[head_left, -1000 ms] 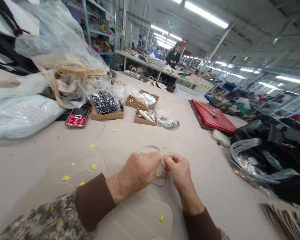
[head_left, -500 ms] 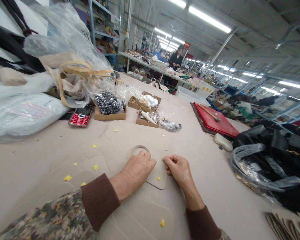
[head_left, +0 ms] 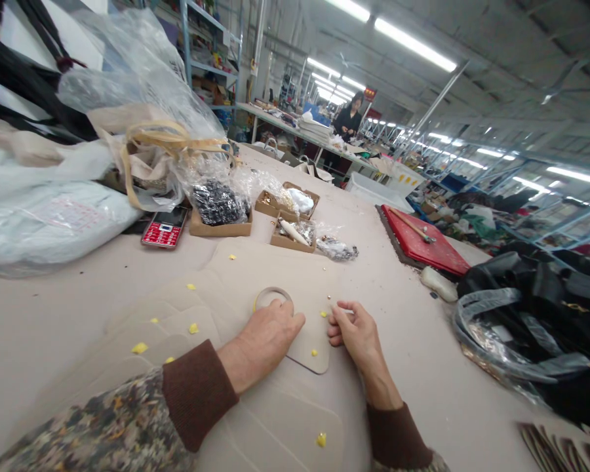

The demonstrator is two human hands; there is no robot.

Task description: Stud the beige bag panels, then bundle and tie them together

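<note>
- Head view: the left hand lies palm down with its fingers stretched out flat, pressing a beige leather panel with rounded corners against the table.
- The left fingertips reach the near edge of a tape ring, a thin hoop lying flat just beyond the panel.
- The right hand rests just right of the panel, its fingers curled in loosely and thumb meeting forefinger; whether they pinch something small I cannot tell.
- The panel sits in the near middle of the table, on top of a fanned stack of matching beige pieces dotted with small yellow scraps.
- Farther back stand shallow cardboard trays holding bagged dark hardware in crinkled clear plastic, with a red phone to their left.
- Far right lies a red mat; near right, glossy black bags under clear film.
- A person stands at a distant bench.
</note>
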